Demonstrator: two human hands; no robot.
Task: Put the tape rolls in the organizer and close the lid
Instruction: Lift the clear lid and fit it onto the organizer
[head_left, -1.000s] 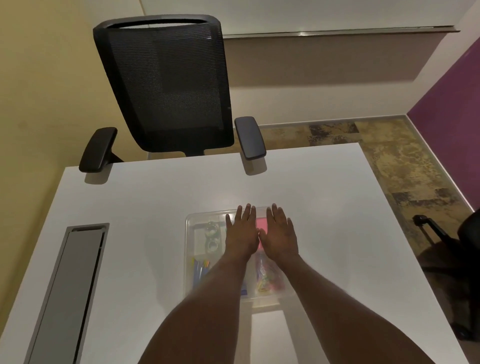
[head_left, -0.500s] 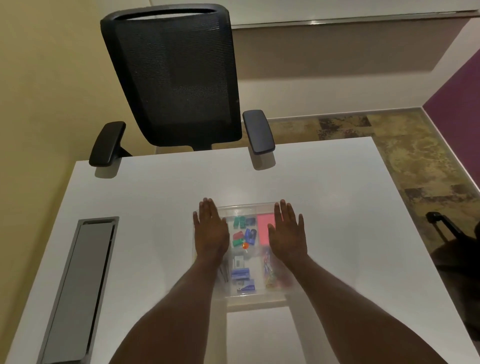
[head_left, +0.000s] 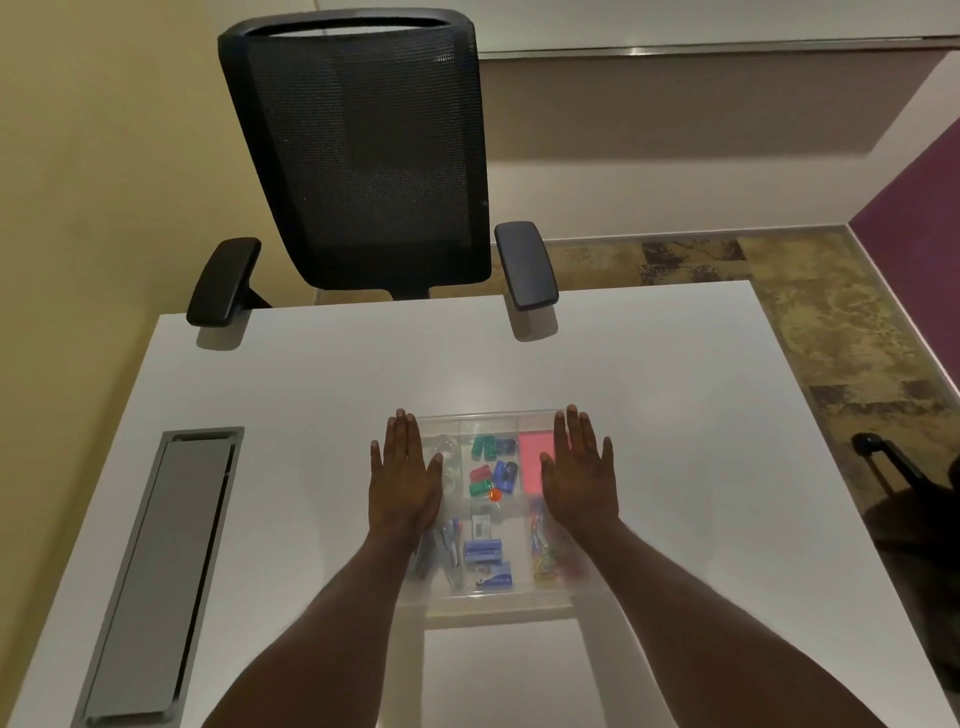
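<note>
White desk (head_left: 649, 389), clear organizer (head_left: 488, 418) lengthwise toward chair (head_left: 358, 156), left hand (head_left: 402, 480), right hand (head_left: 579, 478) flat, released.

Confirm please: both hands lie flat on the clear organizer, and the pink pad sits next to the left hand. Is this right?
Not quite. In the head view the pink pad sits beside the right hand, not the left hand. Both hands do lie flat on the clear organizer.
</note>
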